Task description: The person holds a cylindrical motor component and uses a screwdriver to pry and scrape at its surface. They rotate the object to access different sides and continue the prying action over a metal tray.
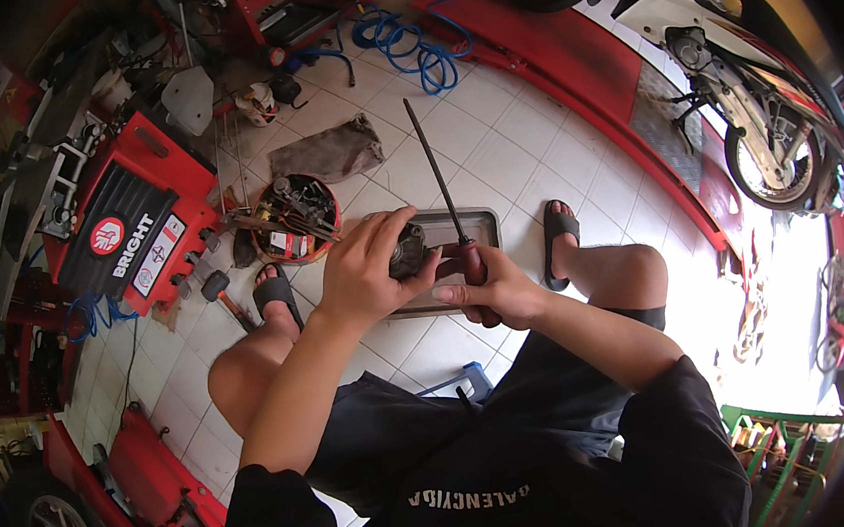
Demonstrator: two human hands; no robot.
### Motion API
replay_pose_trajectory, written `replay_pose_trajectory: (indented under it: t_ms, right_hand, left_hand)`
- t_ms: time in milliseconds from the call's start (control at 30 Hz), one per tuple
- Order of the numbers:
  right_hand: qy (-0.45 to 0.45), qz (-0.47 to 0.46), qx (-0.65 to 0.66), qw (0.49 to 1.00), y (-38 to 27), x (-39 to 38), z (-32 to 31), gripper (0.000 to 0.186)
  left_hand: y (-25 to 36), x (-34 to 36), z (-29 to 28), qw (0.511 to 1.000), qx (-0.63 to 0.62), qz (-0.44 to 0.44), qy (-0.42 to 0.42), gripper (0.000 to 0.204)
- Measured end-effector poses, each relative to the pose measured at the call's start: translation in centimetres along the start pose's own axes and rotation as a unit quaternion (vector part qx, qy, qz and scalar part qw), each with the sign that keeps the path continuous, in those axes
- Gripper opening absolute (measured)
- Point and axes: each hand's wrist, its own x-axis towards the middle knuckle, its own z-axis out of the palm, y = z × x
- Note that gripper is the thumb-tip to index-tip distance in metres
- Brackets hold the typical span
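My left hand (372, 268) grips a dark, round metal part (404, 257) between its thumb and fingers. Just to the right, my right hand (500, 292) is closed on the dark red handle of a screwdriver (443, 181), whose long shaft points up and away from me. The fingers of both hands are close together at the part; whether the right ones touch it I cannot tell. Beneath my hands, between my sandalled feet, lies a grey metal tray (487, 221), partly hidden by them.
A round tub of tools (296, 199), grey rag (327, 149) and rubber mallet (215, 287) lie ahead-left, beside a red machine (134, 178). Blue hoses (424, 57) coil on the tiled floor. A red ramp (566, 70) and motorbike (759, 93) stand right; red equipment (154, 468) is lower left.
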Motion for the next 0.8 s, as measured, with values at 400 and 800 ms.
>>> replay_pose_trajectory:
  t_ms: [400,800]
  right_hand:
    - [0.066,0.06,0.125,0.988,1.5,2.0,-3.4,0.077]
    - [0.194,-0.011,0.054,0.98,0.3,2.3,-8.1,0.045]
  left_hand:
    - [-0.9,-0.3,2.0,0.998,0.022,0.018,-0.06,0.059]
    - [-1.8,-0.1,1.5,0.995,-0.04,-0.093,-0.004,0.05]
